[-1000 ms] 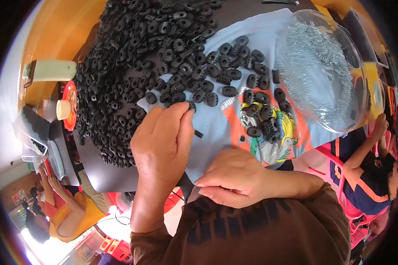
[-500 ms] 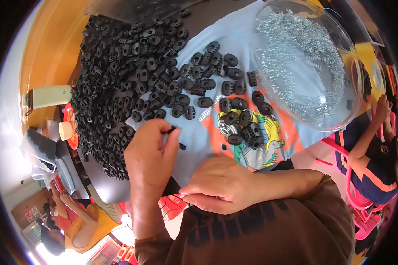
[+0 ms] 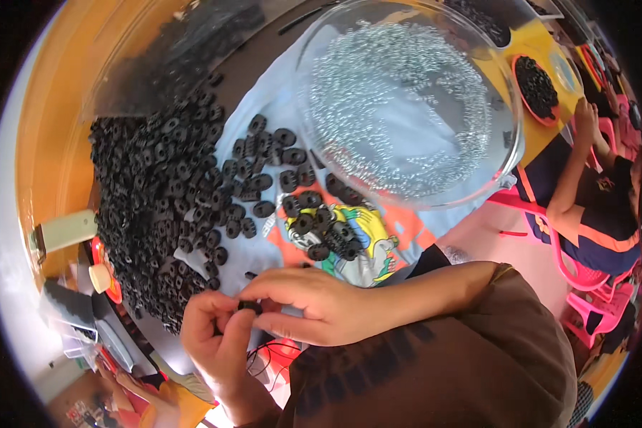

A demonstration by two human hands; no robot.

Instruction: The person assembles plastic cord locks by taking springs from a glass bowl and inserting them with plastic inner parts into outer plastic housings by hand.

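Observation:
Near the table's front edge, my left hand [image 3: 214, 339] pinches a small black plastic piece [image 3: 250, 307], likely a cord lock part, between thumb and fingers. My right hand [image 3: 310, 303] meets it from the right, with its curled fingertips and thumb at the same piece. Fingers cover most of it. Just beyond them, a small black bit lies on the blue printed cloth [image 3: 257, 239]. Oval black cord lock bodies [image 3: 264, 153] with holes are scattered over the cloth, and a large heap of them [image 3: 150, 192] spreads to the left.
A clear round bowl [image 3: 518, 139] holds many small metal springs [image 3: 364, 85] on the far right of the cloth. Behind the heap stands a clear plastic container [image 3: 185, 64]. At right, a red plate of black parts [image 3: 536, 89] sits near another person's hands. Another person works at lower left.
My hands were apart, the left one holding a small black piece by the heap. Now they meet at a black piece closer to me. The view has shifted, showing more beyond the bowl.

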